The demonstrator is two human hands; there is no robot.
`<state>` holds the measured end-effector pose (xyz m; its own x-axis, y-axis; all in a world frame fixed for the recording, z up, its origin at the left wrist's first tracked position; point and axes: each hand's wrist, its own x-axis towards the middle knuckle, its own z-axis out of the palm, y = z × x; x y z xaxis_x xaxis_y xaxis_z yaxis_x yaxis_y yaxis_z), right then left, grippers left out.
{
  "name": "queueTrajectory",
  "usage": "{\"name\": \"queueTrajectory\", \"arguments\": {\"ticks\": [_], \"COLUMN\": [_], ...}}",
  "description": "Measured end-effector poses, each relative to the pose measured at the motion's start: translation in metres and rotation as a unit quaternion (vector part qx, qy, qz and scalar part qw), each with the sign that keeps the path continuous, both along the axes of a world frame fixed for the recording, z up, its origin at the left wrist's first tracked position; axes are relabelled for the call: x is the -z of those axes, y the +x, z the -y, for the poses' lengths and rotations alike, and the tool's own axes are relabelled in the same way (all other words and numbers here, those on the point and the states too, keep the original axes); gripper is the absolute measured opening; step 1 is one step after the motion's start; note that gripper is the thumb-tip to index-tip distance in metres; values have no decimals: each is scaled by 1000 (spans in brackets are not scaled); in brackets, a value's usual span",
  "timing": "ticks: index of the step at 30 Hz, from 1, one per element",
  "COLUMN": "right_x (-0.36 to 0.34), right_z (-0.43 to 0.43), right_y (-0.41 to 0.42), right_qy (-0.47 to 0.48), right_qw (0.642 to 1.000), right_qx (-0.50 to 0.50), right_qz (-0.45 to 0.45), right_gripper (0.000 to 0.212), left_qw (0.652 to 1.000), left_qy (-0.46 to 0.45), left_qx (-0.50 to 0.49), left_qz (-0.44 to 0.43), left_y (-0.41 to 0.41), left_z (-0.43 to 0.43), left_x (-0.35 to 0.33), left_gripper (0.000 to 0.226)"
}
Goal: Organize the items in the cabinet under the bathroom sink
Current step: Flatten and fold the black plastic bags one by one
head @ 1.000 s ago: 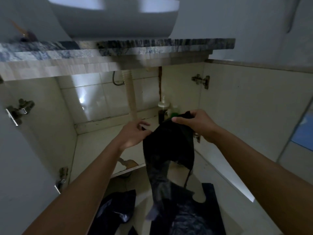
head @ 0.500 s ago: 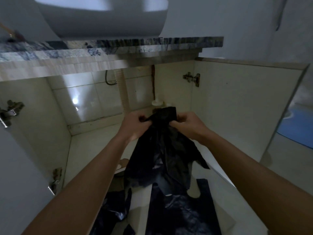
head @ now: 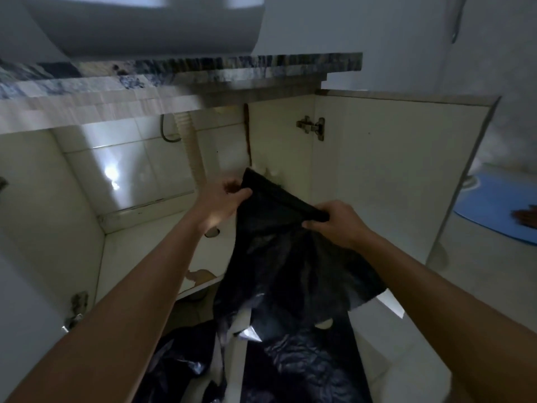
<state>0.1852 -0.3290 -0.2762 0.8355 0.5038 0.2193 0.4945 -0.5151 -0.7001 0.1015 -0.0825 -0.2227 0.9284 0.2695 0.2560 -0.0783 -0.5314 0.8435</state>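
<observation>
Drawn apart since half a second ago, when they met over a bunched top, a person's two hands now stretch the upper edge of a black plastic bag [head: 286, 257] in front of the open cabinet [head: 151, 251] under the bathroom sink.

Head view: the left hand [head: 220, 203] pinches the bag's far corner between thumb and curled fingers. The right hand [head: 334, 225] grips the near end of the rolled edge, fingers wrapped round it. The bag hangs from both hands, its lower part falling toward more black bags [head: 305, 367] lying on the floor tiles [head: 386, 353]. Behind the hands, a ribbed drain pipe [head: 193, 146] runs down the tiled back wall. To the right the cabinet door [head: 392, 175] stands open, a hinge [head: 311, 128] near its top. Above are the marbled countertop [head: 203, 68] and white basin [head: 145, 24]; a blue mat [head: 499, 205] lies at far right.
</observation>
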Motion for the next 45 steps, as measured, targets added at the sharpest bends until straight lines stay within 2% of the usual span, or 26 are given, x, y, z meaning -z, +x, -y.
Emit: {"name": "queueTrajectory", "arguments": {"ticks": [2, 5, 7, 10, 12, 15, 18, 22, 25, 27, 29, 30, 32, 36, 40, 43, 44, 45], "right_x": [-8, -23, -28, -25, -22, -22, -29, -44, -47, -41, -30, -23, -9, 27, 69, 97, 105, 114], "right_z": [4, 8, 21, 43, 52, 55, 54, 61, 73, 81, 92, 97, 103, 103, 95, 92, 92, 91], "right_y": [5, 9, 19, 43, 58, 70, 71, 64, 53, 45, 38, 34, 24, 6, -8, -21, -26, -31], "right_qy": [-13, -60, -134, -258, -283, -201, -108, 20, 64, 91, 78, 40, -52, -194, -333, -406, -421, -432], "right_qw": [1000, 997, 990, 966, 957, 963, 958, 955, 970, 986, 988, 984, 963, 890, 818, 767, 755, 745], "right_qx": [-13, -37, -34, 12, 67, 175, 225, 219, 167, 129, 101, 88, 64, 50, 36, 14, 6, -3], "right_qz": [9, -16, -39, -27, -11, 48, 139, 201, 165, 51, -90, -150, -256, -409, -468, -497, -502, -509], "right_gripper": [15, 18, 26, 34, 38, 28, 17, 13, 16, 15, 17, 14, 12, 15, 28, 37, 39, 44], "left_qw": [997, 990, 985, 965, 951, 949, 945, 942, 944, 963, 973, 963, 931, 860, 773, 664, 651, 658], "left_qy": [44, 117, 160, 248, 293, 302, 305, 277, 266, 241, 219, 221, 206, 123, 84, 99, 112, 130], "left_qx": [42, 60, 43, 32, 12, -65, -118, -154, -147, -102, -15, 27, 82, 125, 193, 280, 281, 253], "left_qz": [-47, -48, -51, -83, -97, -58, 23, 112, 126, 68, -72, -151, -288, -478, -598, -686, -696, -697], "left_y": [2, 11, 18, 30, 41, 56, 68, 67, 53, 41, 26, 18, 8, -4, -11, -25, -27, -32], "left_z": [-4, -2, -9, -27, -33, -28, -16, -2, 1, -1, -4, -4, -3, 9, 29, 49, 52, 58], "left_x": [3, 2, 0, 2, 6, 4, -6, -23, -23, -18, -14, -12, -3, 39, 85, 110, 122, 130], "left_gripper": [28, 10, 9, 19, 19, 24, 27, 24, 21, 13, 10, 14, 14, 10, 14, 10, 9, 12]}}
